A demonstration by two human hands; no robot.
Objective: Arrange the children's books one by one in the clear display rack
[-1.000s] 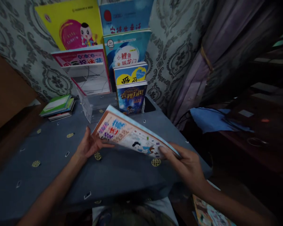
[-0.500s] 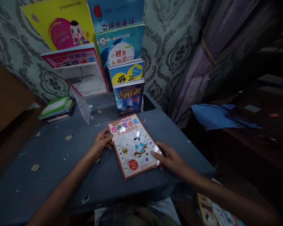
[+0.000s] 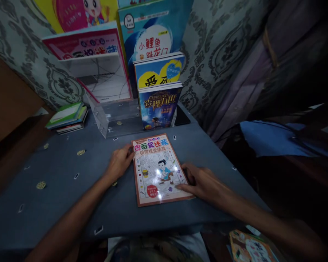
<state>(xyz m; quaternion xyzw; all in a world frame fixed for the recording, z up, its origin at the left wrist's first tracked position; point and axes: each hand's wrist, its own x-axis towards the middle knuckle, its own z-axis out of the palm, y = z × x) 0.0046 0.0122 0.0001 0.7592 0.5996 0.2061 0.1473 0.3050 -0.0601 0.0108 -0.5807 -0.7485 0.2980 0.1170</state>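
Observation:
A children's picture book with an orange-brown border lies face up on the dark cloth before me, its cover catching glare. My left hand pinches the book's upper left edge, with the fingertips partly hidden. On the lower right side, my right hand rests its thumb on the cover, while its other fingers curl at the edge. Just behind the book stands a clear acrylic rack. A dark blue paperback is upright in the rack's front right part, with a yellow-and-blue book behind it.
A pink-edged book and a tall teal book lean in the rack. Several books form a green-topped stack at left. A dark flat object lies beside the rack. Another colourful book lies below the table's right edge.
The picture book has turned slightly, its lower end swinging left. Both hands keep hold of its edges. The view has shifted, so the rack looks larger and closer.

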